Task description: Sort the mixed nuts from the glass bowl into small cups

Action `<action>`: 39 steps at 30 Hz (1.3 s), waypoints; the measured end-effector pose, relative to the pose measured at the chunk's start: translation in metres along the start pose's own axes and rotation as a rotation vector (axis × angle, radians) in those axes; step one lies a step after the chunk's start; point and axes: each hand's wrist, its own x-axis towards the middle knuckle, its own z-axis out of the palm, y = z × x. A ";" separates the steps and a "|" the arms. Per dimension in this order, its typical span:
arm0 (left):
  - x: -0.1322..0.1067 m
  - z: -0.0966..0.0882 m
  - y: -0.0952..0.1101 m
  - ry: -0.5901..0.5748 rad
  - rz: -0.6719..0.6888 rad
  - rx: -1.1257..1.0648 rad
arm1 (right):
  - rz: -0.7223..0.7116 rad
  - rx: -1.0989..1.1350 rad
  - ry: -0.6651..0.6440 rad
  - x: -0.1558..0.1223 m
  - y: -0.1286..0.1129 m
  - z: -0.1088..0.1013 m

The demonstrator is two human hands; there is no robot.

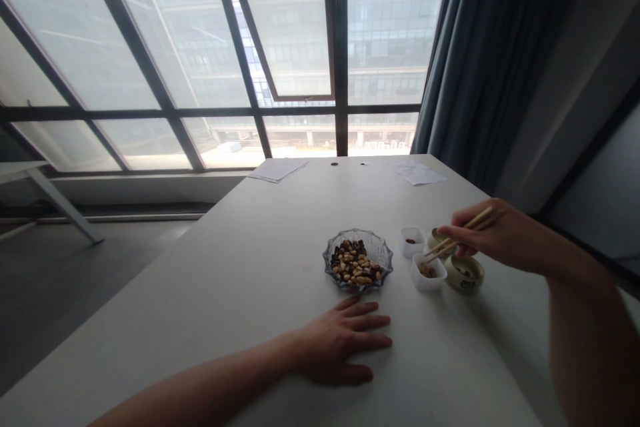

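Right hand [500, 237] clamped on wooden chopsticks [457, 238], tips close together beside ceramic bowl [439, 239], above white square cup [429, 272]. Left hand [340, 341] open, flat on white table [225, 293], just below glass dish [376, 247] of peanuts [354, 263].

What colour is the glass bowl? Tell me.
The glass bowl is blue-tinted clear, seen in the head view.

Smooth wooden chopsticks [439, 246] (matt tabletop [225, 293])
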 end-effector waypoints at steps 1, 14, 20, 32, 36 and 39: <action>0.000 0.000 0.000 -0.001 -0.002 0.004 | 0.008 -0.009 -0.049 0.002 -0.001 -0.001; -0.001 0.002 -0.002 0.010 0.019 0.026 | 0.023 0.256 -0.054 0.029 -0.004 0.071; -0.001 0.004 -0.003 0.014 0.020 0.027 | 0.058 0.306 -0.052 0.040 0.012 0.119; -0.001 0.003 -0.003 0.003 0.021 0.034 | 0.112 0.315 0.212 0.042 0.012 0.101; 0.000 0.002 -0.002 -0.009 0.010 0.028 | 0.143 0.276 0.411 0.041 0.016 0.060; 0.000 0.001 -0.001 -0.009 0.003 0.022 | 0.145 0.223 0.506 0.041 0.024 0.039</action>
